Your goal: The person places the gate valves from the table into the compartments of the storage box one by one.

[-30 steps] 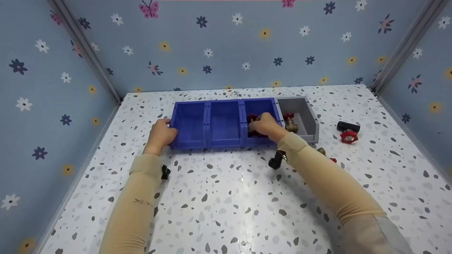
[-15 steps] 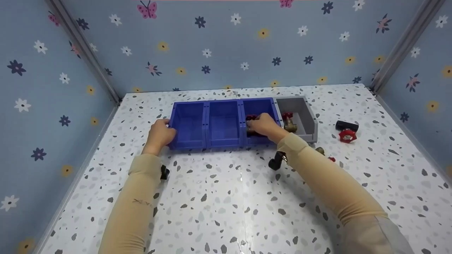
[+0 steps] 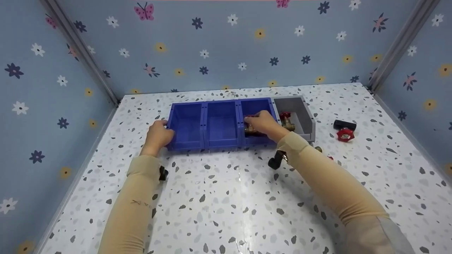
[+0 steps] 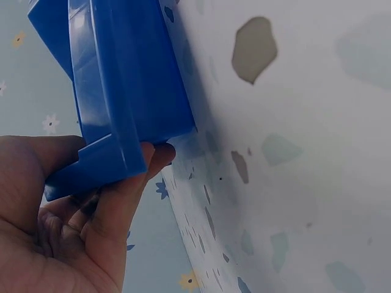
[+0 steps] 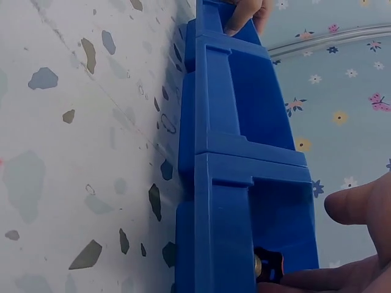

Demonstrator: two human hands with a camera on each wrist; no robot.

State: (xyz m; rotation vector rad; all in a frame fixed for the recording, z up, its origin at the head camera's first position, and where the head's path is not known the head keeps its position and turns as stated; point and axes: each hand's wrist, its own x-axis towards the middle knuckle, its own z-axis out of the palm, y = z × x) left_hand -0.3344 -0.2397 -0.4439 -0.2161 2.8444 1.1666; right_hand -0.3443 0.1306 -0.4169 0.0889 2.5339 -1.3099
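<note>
At the left end of a joined row of bins, my left hand [image 3: 157, 135] grips the side edge of a blue bin [image 3: 187, 144], and the left wrist view shows thumb and fingers on either side of its rim [image 4: 125, 143]. My right hand [image 3: 266, 124] reaches into the third blue bin [image 3: 259, 141]. Under its fingers lies a brass valve [image 3: 250, 131]; its handwheel [image 5: 272, 264] shows at the fingertips in the right wrist view, where the thumb [image 5: 348, 206] stands well apart from the fingers. The hand hides part of the valve.
Another brass valve with a red handwheel [image 3: 287, 125] lies in the grey bin [image 3: 308, 121]. On the speckled table to the right are a black pipe piece [image 3: 345, 125] with a red handwheel [image 3: 345, 134] and a partly hidden brass fitting [image 3: 319, 149]. Patterned walls enclose the table.
The right hand has risen slightly in the third bin, and more of the brass valve shows beneath it. The left hand keeps its hold; the view has shifted a little.
</note>
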